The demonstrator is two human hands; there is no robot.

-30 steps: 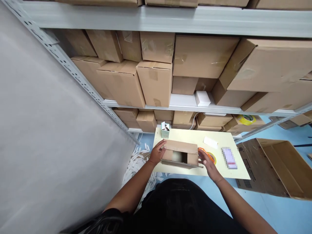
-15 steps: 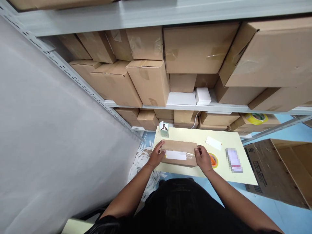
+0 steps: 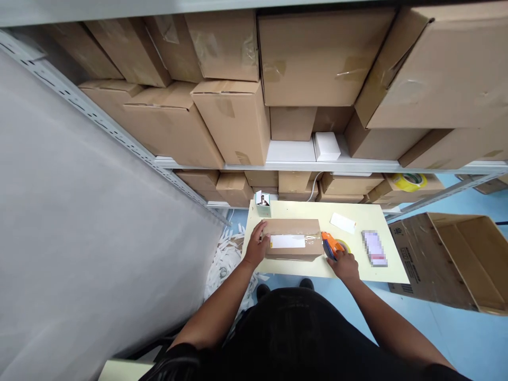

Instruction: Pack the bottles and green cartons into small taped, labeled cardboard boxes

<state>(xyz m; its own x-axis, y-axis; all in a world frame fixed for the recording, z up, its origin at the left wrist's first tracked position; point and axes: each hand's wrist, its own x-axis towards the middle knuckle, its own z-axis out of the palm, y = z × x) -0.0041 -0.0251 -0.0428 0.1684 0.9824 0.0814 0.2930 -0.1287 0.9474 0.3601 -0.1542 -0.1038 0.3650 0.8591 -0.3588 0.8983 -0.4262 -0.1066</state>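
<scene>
A small cardboard box [image 3: 291, 227] lies on the pale yellow table [image 3: 301, 271], with a white label [image 3: 287, 242] and a strip of clear tape on top. My left hand [image 3: 256, 245] grips its left end, thumb on the top near the label. Just off the box's right end, my right hand [image 3: 344, 265] is closed round an orange and blue tape dispenser [image 3: 330, 241] carrying a yellowish roll. Its tip is close to the box; whether they touch I cannot tell.
A small open green carton [image 3: 263, 205] stands behind the box. To the right lie a white slip [image 3: 343, 223] and a blurred-out flat item [image 3: 374, 248]. A large open carton [image 3: 452, 259] sits on the floor. Shelves with several cardboard boxes [image 3: 234, 121] rise behind; paper strips [image 3: 224, 264] lie at left.
My right hand has let go of the box's right end and taken hold of the tape dispenser, which now stands raised beside the box. My left hand stays on the box. The view has shifted slightly.
</scene>
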